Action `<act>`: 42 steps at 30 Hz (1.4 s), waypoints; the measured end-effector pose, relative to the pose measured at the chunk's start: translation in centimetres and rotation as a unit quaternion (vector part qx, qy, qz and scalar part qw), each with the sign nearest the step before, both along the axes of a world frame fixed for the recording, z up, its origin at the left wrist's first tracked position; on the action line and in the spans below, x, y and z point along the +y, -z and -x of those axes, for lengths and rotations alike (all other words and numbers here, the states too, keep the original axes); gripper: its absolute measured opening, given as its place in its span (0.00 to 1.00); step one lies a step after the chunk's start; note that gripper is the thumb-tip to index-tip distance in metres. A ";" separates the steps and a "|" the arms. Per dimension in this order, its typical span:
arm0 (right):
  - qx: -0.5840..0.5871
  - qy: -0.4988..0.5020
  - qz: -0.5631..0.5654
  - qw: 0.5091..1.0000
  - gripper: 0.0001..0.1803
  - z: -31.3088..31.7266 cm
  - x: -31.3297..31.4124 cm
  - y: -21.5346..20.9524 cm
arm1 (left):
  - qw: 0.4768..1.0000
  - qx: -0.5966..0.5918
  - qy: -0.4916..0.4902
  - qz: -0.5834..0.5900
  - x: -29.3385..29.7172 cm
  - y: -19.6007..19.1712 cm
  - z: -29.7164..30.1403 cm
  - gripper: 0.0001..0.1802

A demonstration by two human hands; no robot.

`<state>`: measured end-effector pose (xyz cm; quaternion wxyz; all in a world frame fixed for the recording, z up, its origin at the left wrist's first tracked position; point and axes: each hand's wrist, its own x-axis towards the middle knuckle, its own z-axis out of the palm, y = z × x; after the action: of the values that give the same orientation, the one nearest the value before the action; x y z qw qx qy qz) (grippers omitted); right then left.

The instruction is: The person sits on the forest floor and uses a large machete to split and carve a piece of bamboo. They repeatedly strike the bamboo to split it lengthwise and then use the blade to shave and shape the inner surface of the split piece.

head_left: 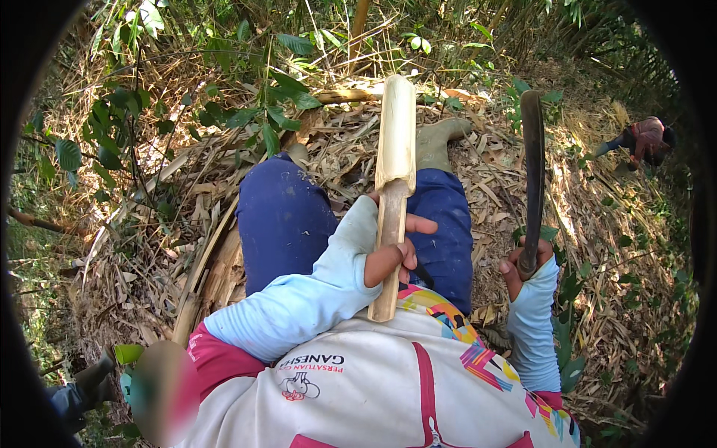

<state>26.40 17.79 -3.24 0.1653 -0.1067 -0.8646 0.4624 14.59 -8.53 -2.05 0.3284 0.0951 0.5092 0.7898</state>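
My left hand (399,255), in a pale blue sleeve that covers the palm, is closed around the lower half of a split bamboo piece (396,138). The bamboo stands lengthwise over my lap, its pale hollow side showing and a node across its middle. Its upper part is cream; the lower part is browner and narrower. Off to the right, my right hand (514,275) grips a machete (533,168) by its lower end. The dark, slightly curved blade points away from me, apart from the bamboo.
My knees in blue trousers (280,213) are bent, with a boot (441,142) beyond the bamboo. Dry leaves (493,179) litter the ground. Split bamboo lengths (213,272) lie at my left. A person (648,142) bends at the far right; another person's leg (86,388) shows lower left.
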 end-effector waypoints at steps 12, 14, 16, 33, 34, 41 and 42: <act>-0.036 -0.129 -0.264 0.955 0.22 -2.0 -0.4 -2.6 | 0.989 -0.070 0.119 -0.054 -2.0 0.4 -3.6 0.28; -0.080 -0.172 -0.274 0.943 0.22 -1.7 -1.0 -4.2 | 0.970 -0.173 0.129 -0.114 -2.2 1.2 -3.9 0.20; -0.069 -0.184 -0.299 0.934 0.21 -1.9 -1.0 -4.0 | 0.903 -0.397 0.101 -0.127 -2.1 0.1 -3.3 0.24; -0.083 -0.232 -0.368 0.896 0.20 -1.1 -2.0 -4.4 | 0.928 0.273 0.226 0.119 -2.9 -0.3 -2.3 0.31; -0.080 -0.236 -0.375 0.893 0.20 -1.0 -2.0 -4.6 | 0.928 0.289 0.203 0.122 -2.8 -0.2 -2.6 0.28; -0.104 -0.233 -0.380 0.889 0.21 -0.7 -1.7 -4.7 | 0.948 0.188 0.206 0.150 -2.6 -1.8 -2.5 0.25; -0.109 -0.229 -0.381 0.889 0.22 -0.8 -1.7 -4.6 | 0.963 0.131 0.195 0.134 -2.4 -1.9 -2.7 0.25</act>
<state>27.16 16.10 1.38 -0.0126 0.1159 -0.9873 0.1079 17.30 -10.95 -0.11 0.4166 0.2500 0.6207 0.6153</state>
